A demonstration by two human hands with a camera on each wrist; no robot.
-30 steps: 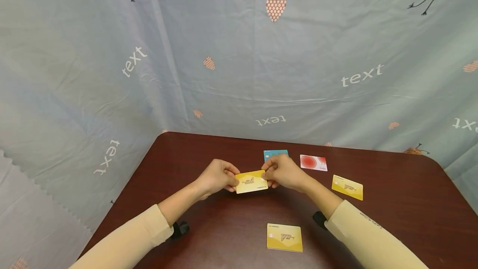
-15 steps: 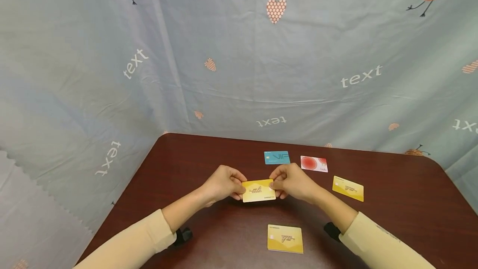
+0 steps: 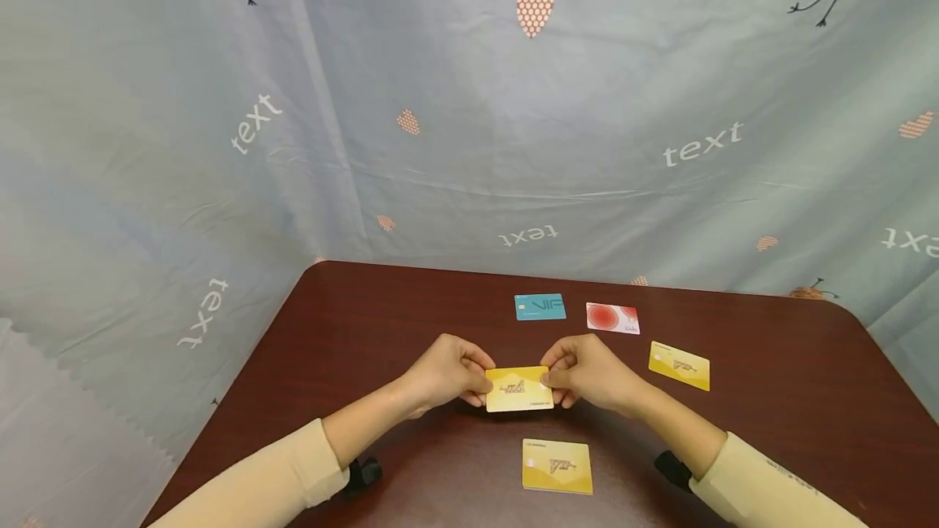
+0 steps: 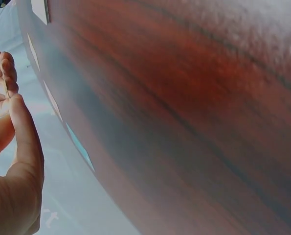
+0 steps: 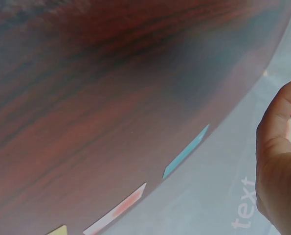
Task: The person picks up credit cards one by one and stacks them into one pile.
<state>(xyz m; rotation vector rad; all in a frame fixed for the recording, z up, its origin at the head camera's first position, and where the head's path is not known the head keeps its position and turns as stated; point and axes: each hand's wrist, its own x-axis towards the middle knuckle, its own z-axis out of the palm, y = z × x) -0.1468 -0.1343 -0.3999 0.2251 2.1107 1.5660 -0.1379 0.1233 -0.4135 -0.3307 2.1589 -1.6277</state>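
Tabletop [image 3: 359,316] of glossy, dark red wood spreads beneath the fingers. The left hand [image 3: 449,373] and right hand [image 3: 592,373] pinch; just nearer the person than their fingers lies a stack of rectangular yellow cards [image 3: 557,468]. Between the fingertips, gripped at both short ends, is one rectangular yellow card [image 3: 518,391], likely light, stiff, slippery plastic, best held by its edges.

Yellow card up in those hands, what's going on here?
A person's left hand and right hand pinch a yellow card by its opposite ends, holding it above a dark reddish-brown table. Nearer the person lies what looks like a small stack of yellow cards. Farther back lie a blue card and a red-and-white card, with a separate yellow card off to the right.
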